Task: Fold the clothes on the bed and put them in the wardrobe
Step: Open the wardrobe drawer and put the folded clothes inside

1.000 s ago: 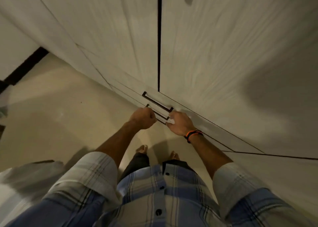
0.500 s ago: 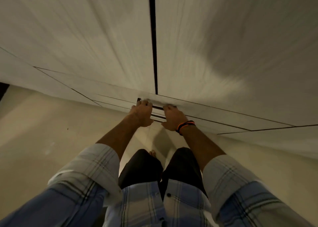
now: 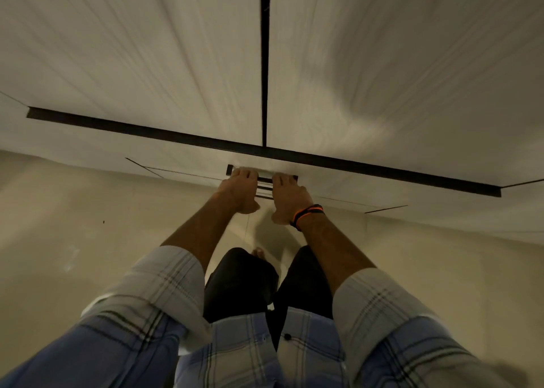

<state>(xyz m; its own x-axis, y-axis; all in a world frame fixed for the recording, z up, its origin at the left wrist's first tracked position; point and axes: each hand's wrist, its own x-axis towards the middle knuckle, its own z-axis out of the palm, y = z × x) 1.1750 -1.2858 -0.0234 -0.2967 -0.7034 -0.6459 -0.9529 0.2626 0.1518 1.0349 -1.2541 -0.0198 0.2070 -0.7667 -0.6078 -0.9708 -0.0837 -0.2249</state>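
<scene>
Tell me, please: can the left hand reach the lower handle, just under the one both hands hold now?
Probably yes. The left hand grips the upper handle, and the lower handle lies directly beneath, showing uncovered between both hands. Only the right hand is nearby.

My left hand [image 3: 239,191] and right hand [image 3: 290,196] both grip the dark bar handle [image 3: 265,176] of a low wardrobe drawer [image 3: 338,181], fingers curled over it. A dark gap shows above the drawer front. An orange-black wristband [image 3: 307,215] circles my right wrist.
</scene>
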